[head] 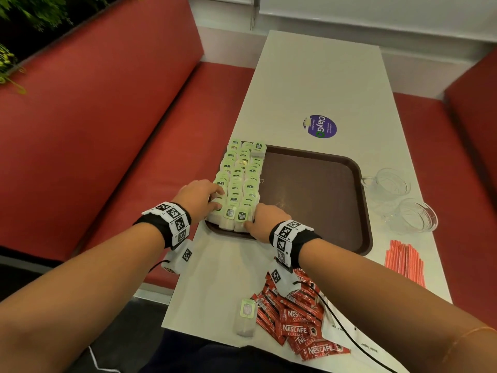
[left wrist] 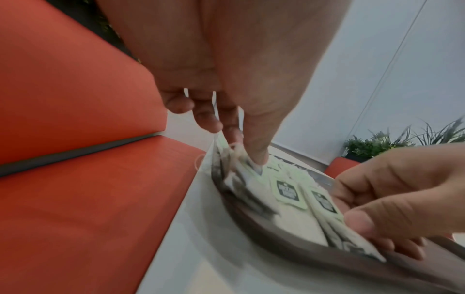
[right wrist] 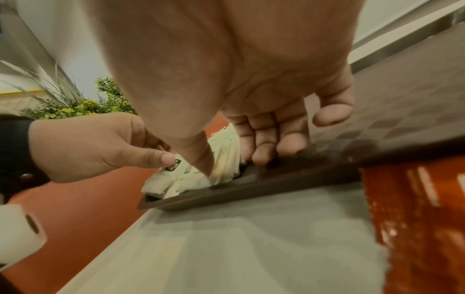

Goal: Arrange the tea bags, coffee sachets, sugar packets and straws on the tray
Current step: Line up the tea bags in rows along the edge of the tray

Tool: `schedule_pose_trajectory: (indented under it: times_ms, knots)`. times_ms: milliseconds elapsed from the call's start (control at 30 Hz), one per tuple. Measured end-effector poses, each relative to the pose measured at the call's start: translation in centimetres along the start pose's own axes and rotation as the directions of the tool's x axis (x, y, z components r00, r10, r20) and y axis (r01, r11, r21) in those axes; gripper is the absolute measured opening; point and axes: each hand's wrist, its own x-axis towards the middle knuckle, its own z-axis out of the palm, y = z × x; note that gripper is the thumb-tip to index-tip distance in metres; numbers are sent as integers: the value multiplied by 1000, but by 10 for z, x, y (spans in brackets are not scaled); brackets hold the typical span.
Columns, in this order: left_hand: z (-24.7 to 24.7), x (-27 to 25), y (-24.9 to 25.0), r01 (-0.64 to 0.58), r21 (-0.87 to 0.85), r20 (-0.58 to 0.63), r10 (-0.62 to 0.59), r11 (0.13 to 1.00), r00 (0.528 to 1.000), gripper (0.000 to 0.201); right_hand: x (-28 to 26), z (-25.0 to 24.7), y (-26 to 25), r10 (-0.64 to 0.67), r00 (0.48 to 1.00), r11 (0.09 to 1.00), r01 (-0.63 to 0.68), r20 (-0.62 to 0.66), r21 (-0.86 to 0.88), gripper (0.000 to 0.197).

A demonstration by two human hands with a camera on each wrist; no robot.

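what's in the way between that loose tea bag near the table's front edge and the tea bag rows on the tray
Only the right forearm crosses above that stretch. On the table itself, nothing lies between the loose tea bag and the tea bag rows on the tray; the coffee sachets lie beside it.

White desk (head: 317, 84) with a round purple ClayGo sticker (head: 320, 126) near its middle. Two clear glass cups (head: 403, 200) at the right edge, side by side. Red padded benches (head: 113, 109) on both sides, green plants (head: 16, 28) behind the left bench's backrest
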Motion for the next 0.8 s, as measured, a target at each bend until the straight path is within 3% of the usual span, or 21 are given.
schedule_pose_trajectory:
  times_ms: [100,233,300,467,600,667,800]
  knots:
    - [-3,-3,-4,15,-63,-30,-17,998,999,20,0,1,1,22,1000,1000,-22,0,-17,32]
    - [-2,-8,-5,46,15,140,-48,999,989,12,-1,2,2,19,1000,999,-18,14,-45,39]
    - [2,-8,-3,47,58,167,-56,997,984,11,0,2,1,16,1000,998,-16,13,-59,45]
    - [1,-11,4,38,122,144,-56,992,988,16,-8,-1,0,9,1000,996,-9,-2,-88,45]
    - [-4,-36,29,-80,72,72,75,994,995,17,-22,-3,5,-11,1000,997,10,-17,-83,43]
    - [2,-57,48,-220,64,164,207,973,964,22,-33,-3,9,-45,999,993,42,-23,-110,37]
    - [32,-92,76,-453,71,431,382,889,818,42,-53,2,19,-183,982,975,177,-38,-135,23]
